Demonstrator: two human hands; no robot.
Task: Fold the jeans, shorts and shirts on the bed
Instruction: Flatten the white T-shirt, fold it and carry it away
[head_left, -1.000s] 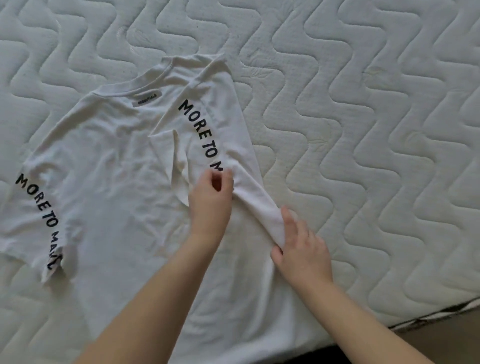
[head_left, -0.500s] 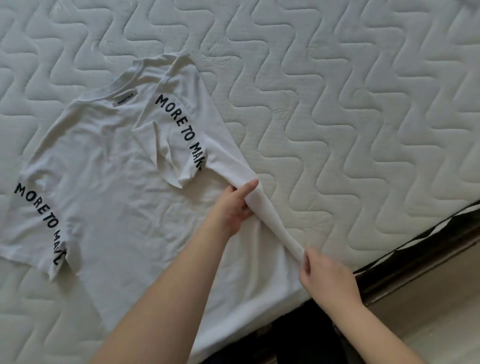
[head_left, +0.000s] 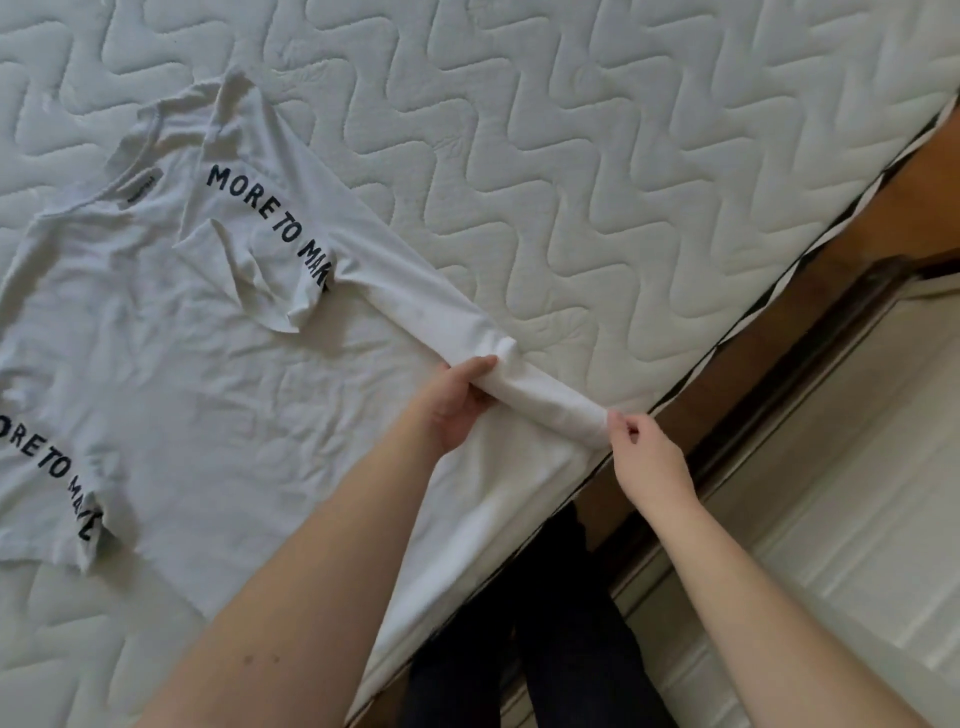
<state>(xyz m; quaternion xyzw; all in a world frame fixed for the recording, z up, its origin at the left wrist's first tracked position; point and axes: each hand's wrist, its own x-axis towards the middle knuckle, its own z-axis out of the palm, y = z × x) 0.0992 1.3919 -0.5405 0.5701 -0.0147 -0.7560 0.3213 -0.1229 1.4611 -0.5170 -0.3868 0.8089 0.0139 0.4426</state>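
The shirt (head_left: 171, 374), soft and light, is gripped along its right folded edge by the left hand (head_left: 453, 402); its near corner is pinched by the right hand (head_left: 647, 453).

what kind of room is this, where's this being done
Most likely a bedroom: a bare quilted mattress fills the view, resting on a wooden bed frame, with a white T-shirt spread on it for folding.
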